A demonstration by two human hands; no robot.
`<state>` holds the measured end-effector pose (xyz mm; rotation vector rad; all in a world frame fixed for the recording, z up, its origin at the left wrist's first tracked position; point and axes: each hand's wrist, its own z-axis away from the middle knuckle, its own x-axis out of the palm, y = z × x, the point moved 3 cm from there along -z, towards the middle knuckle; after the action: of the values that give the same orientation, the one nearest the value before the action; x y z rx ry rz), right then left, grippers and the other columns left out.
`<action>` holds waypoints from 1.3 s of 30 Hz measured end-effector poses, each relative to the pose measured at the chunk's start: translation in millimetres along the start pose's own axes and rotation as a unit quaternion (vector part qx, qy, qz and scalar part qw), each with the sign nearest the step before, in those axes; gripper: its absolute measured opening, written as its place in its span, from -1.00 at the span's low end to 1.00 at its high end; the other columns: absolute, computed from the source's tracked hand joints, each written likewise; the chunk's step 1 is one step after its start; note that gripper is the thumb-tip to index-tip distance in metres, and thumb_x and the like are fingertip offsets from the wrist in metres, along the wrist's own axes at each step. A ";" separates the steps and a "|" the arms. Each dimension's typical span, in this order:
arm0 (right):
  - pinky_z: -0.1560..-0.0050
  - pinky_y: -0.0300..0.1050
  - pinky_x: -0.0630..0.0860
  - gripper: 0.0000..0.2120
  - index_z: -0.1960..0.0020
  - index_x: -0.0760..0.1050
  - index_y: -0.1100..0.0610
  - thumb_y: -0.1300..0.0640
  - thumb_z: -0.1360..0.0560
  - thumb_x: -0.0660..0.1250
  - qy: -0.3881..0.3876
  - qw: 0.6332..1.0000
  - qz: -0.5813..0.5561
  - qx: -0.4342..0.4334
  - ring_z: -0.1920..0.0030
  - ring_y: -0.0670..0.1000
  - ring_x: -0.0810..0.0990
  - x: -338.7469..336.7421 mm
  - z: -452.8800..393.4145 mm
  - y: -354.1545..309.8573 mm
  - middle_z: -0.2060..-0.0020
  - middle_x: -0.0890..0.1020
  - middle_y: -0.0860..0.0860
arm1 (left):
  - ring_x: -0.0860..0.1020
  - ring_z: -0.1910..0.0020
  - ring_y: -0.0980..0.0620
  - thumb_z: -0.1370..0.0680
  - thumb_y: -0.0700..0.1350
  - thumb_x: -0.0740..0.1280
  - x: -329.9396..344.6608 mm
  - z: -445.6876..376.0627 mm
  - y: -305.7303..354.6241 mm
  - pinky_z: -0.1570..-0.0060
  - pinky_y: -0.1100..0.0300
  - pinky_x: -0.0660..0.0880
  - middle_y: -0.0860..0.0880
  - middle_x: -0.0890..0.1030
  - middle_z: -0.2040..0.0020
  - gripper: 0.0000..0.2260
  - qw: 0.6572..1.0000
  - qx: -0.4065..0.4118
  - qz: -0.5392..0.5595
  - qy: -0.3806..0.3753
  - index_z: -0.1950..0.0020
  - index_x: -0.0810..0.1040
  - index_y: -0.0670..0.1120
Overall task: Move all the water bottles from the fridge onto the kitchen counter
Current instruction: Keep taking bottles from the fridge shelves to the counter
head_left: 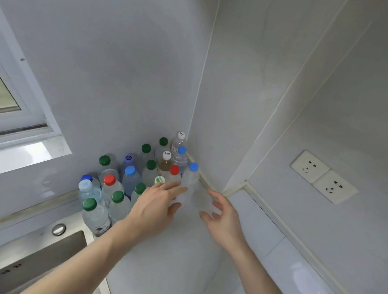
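A: Head view: left hand [156, 209] fingers lie against the blue-capped bottle [189, 180], steadying it at the wall corner; whether they grip, I cannot tell.

B: Right hand [224, 217] relaxed, empty, just beside it. Likely tight packing.

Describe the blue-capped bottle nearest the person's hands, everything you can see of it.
The bottle is clear plastic with a blue screw cap and looks fogged or frosted; any label is too pale to make out. It stands upright on the white counter, at the right front edge of the bottle cluster, close to the wall corner. The left hand reaches to it with straight fingers, whose tips lie on its lower body. The right hand hovers open just right of it, apart. A red-capped bottle stands right beside it.
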<state>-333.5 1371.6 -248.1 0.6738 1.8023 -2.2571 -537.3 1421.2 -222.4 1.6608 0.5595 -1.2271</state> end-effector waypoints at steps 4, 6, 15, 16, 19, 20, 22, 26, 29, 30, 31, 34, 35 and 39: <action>-0.26 -0.34 0.49 -0.49 -0.39 0.52 -0.11 0.26 -0.53 0.50 0.008 0.999 -0.029 0.013 -0.33 -0.19 0.51 -17.8 59.6 8.1 -0.33 0.55 -0.23 | 0.43 -0.43 0.08 -0.65 0.02 0.31 -2.0 55.5 10.8 -0.39 0.15 0.39 0.20 0.42 -0.51 -0.60 0.998 -0.010 0.066 0.014 -0.50 0.45 0.18; -0.31 -0.28 0.48 -0.49 -0.39 0.52 -0.13 0.23 -0.53 0.51 0.007 1.000 -0.021 0.017 -0.35 -0.22 0.50 -24.0 85.8 15.1 -0.35 0.54 -0.27 | 0.45 -0.42 0.10 -0.64 0.04 0.32 3.8 80.5 13.0 -0.37 0.17 0.39 0.23 0.42 -0.49 -0.62 0.996 -0.019 0.091 0.009 -0.47 0.47 0.20; -0.37 -0.40 0.36 -0.53 -0.41 0.46 -0.26 0.11 -0.60 0.44 0.008 0.999 0.009 0.052 -0.36 -0.47 0.36 -49.4 169.9 36.5 -0.39 0.43 -0.44 | 0.42 -0.42 0.15 -0.65 0.07 0.30 33.6 120.8 36.3 -0.33 0.23 0.40 0.34 0.37 -0.49 -0.64 0.991 0.010 0.106 -0.076 -0.45 0.45 0.27; -0.38 -0.40 0.35 -0.53 -0.42 0.45 -0.27 0.10 -0.60 0.44 0.015 0.998 0.014 0.057 -0.36 -0.48 0.35 -53.9 177.6 39.1 -0.40 0.42 -0.44 | 0.41 -0.43 0.16 -0.65 0.08 0.30 36.3 118.6 43.2 -0.33 0.23 0.40 0.34 0.37 -0.48 -0.64 0.991 0.025 0.102 -0.085 -0.45 0.44 0.27; -0.38 -0.39 0.35 -0.52 -0.43 0.43 -0.30 0.07 -0.61 0.42 0.032 0.997 0.023 0.073 -0.37 -0.44 0.36 -64.0 197.3 46.7 -0.44 0.39 -0.42 | 0.38 -0.44 0.19 -0.64 0.06 0.32 41.1 112.1 63.7 -0.33 0.26 0.37 0.36 0.37 -0.47 -0.64 0.988 0.059 0.104 -0.099 -0.43 0.46 0.27; -0.39 -0.38 0.35 -0.52 -0.43 0.42 -0.31 0.06 -0.61 0.42 0.042 0.996 0.024 0.079 -0.37 -0.43 0.36 -67.9 204.2 49.5 -0.45 0.38 -0.42 | 0.38 -0.44 0.19 -0.64 0.05 0.33 42.5 110.1 71.5 -0.33 0.26 0.36 0.36 0.38 -0.46 -0.64 0.987 0.067 0.106 -0.104 -0.43 0.47 0.27; -0.43 -0.33 0.36 -0.53 -0.43 0.41 -0.33 0.05 -0.61 0.41 0.078 0.993 0.018 0.090 -0.39 -0.44 0.34 -83.2 227.4 54.9 -0.45 0.37 -0.43 | 0.38 -0.44 0.20 -0.62 0.04 0.35 48.6 107.6 99.4 -0.34 0.24 0.38 0.37 0.39 -0.45 -0.64 0.982 0.103 0.106 -0.117 -0.41 0.48 0.28; -0.48 -0.26 0.36 -0.54 -0.42 0.41 -0.33 0.03 -0.61 0.41 0.150 0.983 0.010 0.105 -0.40 -0.44 0.32 -114.8 273.0 61.9 -0.46 0.37 -0.41 | 0.38 -0.43 0.23 -0.61 0.04 0.37 60.3 108.3 160.6 -0.31 0.39 0.27 0.39 0.39 -0.44 -0.64 0.968 0.178 0.106 -0.138 -0.40 0.50 0.28; -0.51 -0.21 0.35 -0.53 -0.43 0.41 -0.32 0.03 -0.61 0.42 0.202 0.972 -0.001 0.122 -0.41 -0.44 0.31 -139.1 313.5 69.7 -0.46 0.37 -0.40 | 0.37 -0.42 0.26 -0.62 0.05 0.36 69.5 115.8 204.7 -0.29 0.43 0.25 0.39 0.38 -0.44 -0.64 0.954 0.229 0.107 -0.160 -0.40 0.49 0.28; -0.52 -0.20 0.34 -0.53 -0.43 0.41 -0.32 0.03 -0.61 0.42 0.213 0.969 -0.003 0.127 -0.43 -0.42 0.30 -145.2 325.9 71.9 -0.46 0.37 -0.40 | 0.37 -0.42 0.26 -0.62 0.05 0.36 72.1 119.3 215.5 -0.32 0.40 0.28 0.39 0.38 -0.44 -0.64 0.950 0.241 0.108 -0.167 -0.41 0.49 0.28; -0.54 -0.18 0.32 -0.52 -0.44 0.40 -0.32 0.02 -0.60 0.42 0.223 0.966 -0.004 0.129 -0.45 -0.40 0.30 -150.5 337.5 74.9 -0.47 0.36 -0.41 | 0.38 -0.43 0.24 -0.62 0.05 0.35 75.4 121.8 224.5 -0.35 0.36 0.30 0.39 0.37 -0.45 -0.64 0.946 0.251 0.108 -0.175 -0.41 0.48 0.28; -0.57 -0.14 0.29 -0.50 -0.46 0.39 -0.31 0.01 -0.60 0.42 0.265 0.953 -0.005 0.148 -0.49 -0.37 0.28 -169.8 387.2 85.5 -0.49 0.35 -0.40 | 0.38 -0.43 0.22 -0.64 0.05 0.32 87.2 141.1 263.5 -0.38 0.30 0.32 0.39 0.34 -0.47 -0.63 0.930 0.292 0.104 -0.198 -0.44 0.45 0.27; -0.57 -0.14 0.29 -0.50 -0.47 0.39 -0.31 0.00 -0.60 0.42 0.278 0.949 -0.002 0.151 -0.49 -0.37 0.28 -175.0 403.6 89.8 -0.49 0.35 -0.40 | 0.38 -0.43 0.22 -0.64 0.05 0.32 91.4 148.6 276.4 -0.38 0.30 0.33 0.39 0.32 -0.48 -0.63 0.924 0.304 0.105 -0.205 -0.45 0.44 0.27; -0.55 -0.17 0.32 -0.49 -0.47 0.39 -0.31 -0.01 -0.59 0.44 0.326 0.932 -0.003 0.160 -0.46 -0.41 0.30 -194.1 472.6 102.5 -0.44 0.38 -0.44 | 0.36 -0.41 0.27 -0.65 0.07 0.31 99.3 191.2 328.5 -0.37 0.35 0.30 0.42 0.29 -0.47 -0.62 0.907 0.341 0.114 -0.218 -0.46 0.41 0.29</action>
<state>-232.5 865.9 -173.0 1.6418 1.6478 -2.5477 -326.2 1092.8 -179.4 1.8436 -0.3836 -1.6589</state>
